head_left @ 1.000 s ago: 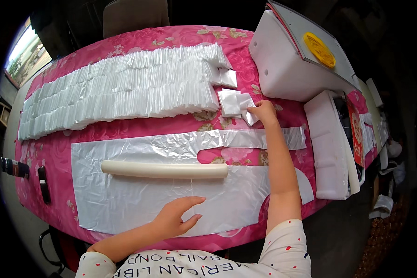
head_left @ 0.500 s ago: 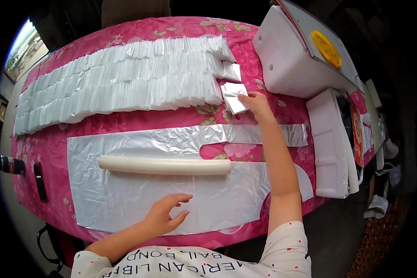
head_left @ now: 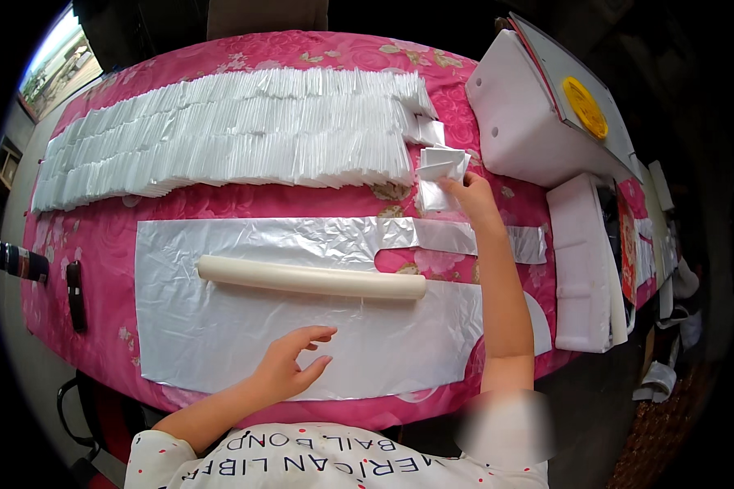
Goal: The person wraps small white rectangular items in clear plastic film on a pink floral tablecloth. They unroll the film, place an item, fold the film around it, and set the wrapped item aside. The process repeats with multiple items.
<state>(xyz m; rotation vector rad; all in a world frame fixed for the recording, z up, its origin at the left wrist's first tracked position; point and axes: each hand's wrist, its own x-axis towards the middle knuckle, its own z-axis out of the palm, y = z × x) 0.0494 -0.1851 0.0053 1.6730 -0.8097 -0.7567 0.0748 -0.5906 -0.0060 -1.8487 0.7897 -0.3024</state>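
Observation:
My right hand (head_left: 471, 198) reaches to the far right of the table, its thumb and fingers closed on a folded white plastic packet (head_left: 443, 164). Another folded packet seems to lie under it; how many are in the grip is hidden. Closer to me, a thin white plastic sheet (head_left: 220, 342) lies spread out, with a rounded cut-out and strap-like strips at its right end. Across it rests a smooth cream-white cylinder (head_left: 310, 277), like a roller or thick tube. My left hand (head_left: 295, 359) hovers over the sheet's near part with fingers apart, holding nothing.
Long rows of folded white packets (head_left: 220, 130) stand packed on the pink flowered tablecloth (head_left: 98, 326). White foam boxes (head_left: 510, 114) line the right side, a yellow round item (head_left: 585, 107) on top. At the left are a dark jar (head_left: 23, 262) and a black phone-like object (head_left: 75, 296).
The view has shifted slightly, moving the scene right. At my right hand, the top packet now sits tilted up, with its far edge raised. The left hand, cylinder and sheet look otherwise unchanged.

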